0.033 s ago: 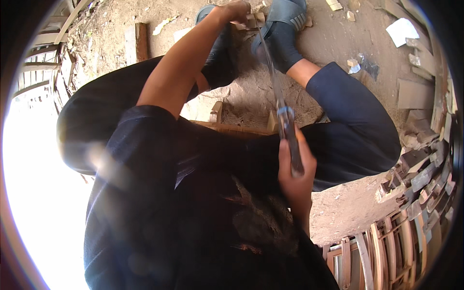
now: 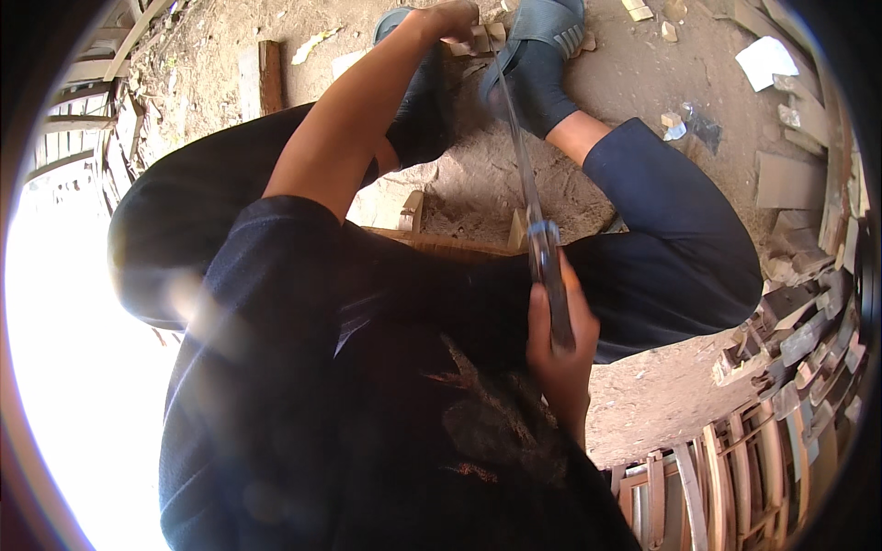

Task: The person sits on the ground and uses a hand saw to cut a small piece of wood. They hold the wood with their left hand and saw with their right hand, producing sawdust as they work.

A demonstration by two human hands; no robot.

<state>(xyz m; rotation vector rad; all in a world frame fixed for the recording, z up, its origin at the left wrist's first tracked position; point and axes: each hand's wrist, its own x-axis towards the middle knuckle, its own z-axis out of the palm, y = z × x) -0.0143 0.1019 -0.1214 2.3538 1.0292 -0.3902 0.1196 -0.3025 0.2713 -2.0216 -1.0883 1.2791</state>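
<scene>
My right hand [image 2: 562, 344] is wrapped round the dark handle of a hand saw [image 2: 517, 147], which has a blue band where handle meets blade. The blade is seen nearly edge-on and runs away from me between my feet. Its far end reaches a small wood block [image 2: 482, 39] at the top of the view. My left hand [image 2: 450, 22] is closed at that block's left end, pressing or gripping it; its fingertips are partly hidden. The block lies between my two sandalled feet.
A wooden strip [image 2: 432, 241] with small upright blocks lies in front of my lap. Left of my feet is a wood piece [image 2: 262, 81]. A white sheet [image 2: 765, 61] and scrap boards [image 2: 790, 179] lie at the right. Stacked wooden slats [image 2: 717, 487] fill the lower right.
The saw and my right hand have shifted slightly, with the saw's blue band drawn a little nearer to me. My left hand stays by the wood block.
</scene>
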